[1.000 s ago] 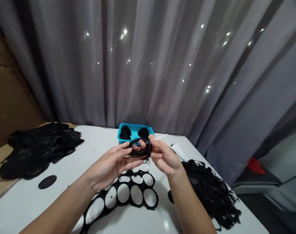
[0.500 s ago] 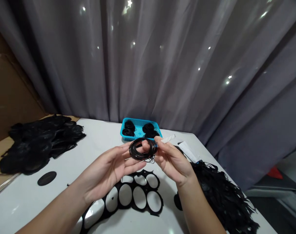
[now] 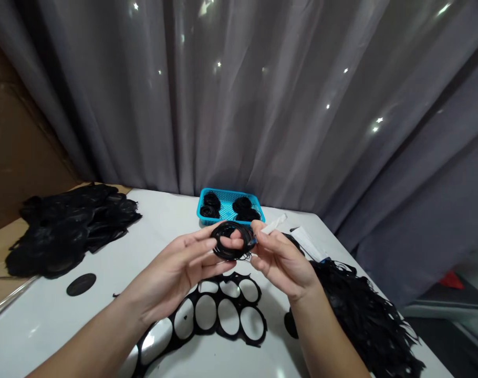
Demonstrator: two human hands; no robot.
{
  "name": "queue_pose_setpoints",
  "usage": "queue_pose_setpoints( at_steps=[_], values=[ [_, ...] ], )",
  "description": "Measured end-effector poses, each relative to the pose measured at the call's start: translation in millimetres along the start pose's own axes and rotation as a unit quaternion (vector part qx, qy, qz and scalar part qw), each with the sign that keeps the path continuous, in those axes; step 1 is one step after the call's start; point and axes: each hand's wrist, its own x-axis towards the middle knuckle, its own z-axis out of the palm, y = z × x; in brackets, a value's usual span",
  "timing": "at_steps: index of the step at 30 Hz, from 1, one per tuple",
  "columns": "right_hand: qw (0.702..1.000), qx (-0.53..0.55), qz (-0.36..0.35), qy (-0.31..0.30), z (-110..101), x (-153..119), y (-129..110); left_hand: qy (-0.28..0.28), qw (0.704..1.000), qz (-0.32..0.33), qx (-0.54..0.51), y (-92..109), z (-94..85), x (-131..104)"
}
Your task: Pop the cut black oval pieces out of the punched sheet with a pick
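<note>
A bundle of thin black rings (image 3: 227, 252) is held above the table, with loose strands hanging at its lower right. My left hand (image 3: 184, 257) supports it from the left, thumb at its edge and fingertips through the middle. My right hand (image 3: 278, 257) is closed at the bundle's right edge, pinching a white strip (image 3: 275, 224) with a small blue part where it meets the rings. Whether that strip is fastened to the bundle I cannot tell. Below lies a black sheet with oval cut-outs (image 3: 201, 331).
Behind the hands stands a blue basket (image 3: 231, 197) holding several black ring bundles. A black pile (image 3: 73, 226) lies left, a black disc (image 3: 81, 284) nearer. Black shredded scraps (image 3: 365, 315) and another white strip (image 3: 308, 244) lie right. A grey curtain (image 3: 239, 105) hangs behind.
My left thumb has come down against the bundle's left edge, and the rings have turned slightly in my hands. The whole view has shifted a little.
</note>
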Motion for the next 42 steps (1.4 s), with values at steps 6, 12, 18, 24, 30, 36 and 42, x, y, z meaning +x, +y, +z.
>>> queue_pose_setpoints(
  at_steps=[6, 12, 18, 24, 30, 36, 42],
  values=[
    [0.95, -0.281, -0.052, -0.129, 15, -19, 3, 0.092, 0.988, 0.081, 0.096, -16, -7.0, 12],
    [0.703, -0.66, -0.148, -0.221, 29, -30, 8, 0.14, 0.971, 0.159, 0.114, -12, -4.8, 13],
    [0.663, -0.7, -0.141, -0.225, 26, -28, 11, 0.13, 0.971, 0.166, 0.108, -11, -4.9, 11],
    [0.619, -0.745, -0.171, -0.18, 19, -19, 11, 0.09, 0.965, 0.189, 0.16, -12, -10.1, 9],
    [0.482, -0.81, -0.306, -0.131, 13, 0, 17, 0.068, 0.884, 0.277, 0.371, -8, -21.5, 8],
    [0.405, -0.835, -0.35, -0.126, 14, 4, 18, 0.038, 0.801, 0.392, 0.451, -2, -33.6, 11],
    [0.402, -0.833, -0.359, -0.122, 12, 3, 21, 0.024, 0.795, 0.407, 0.449, -3, -31.8, 12]
  ],
)
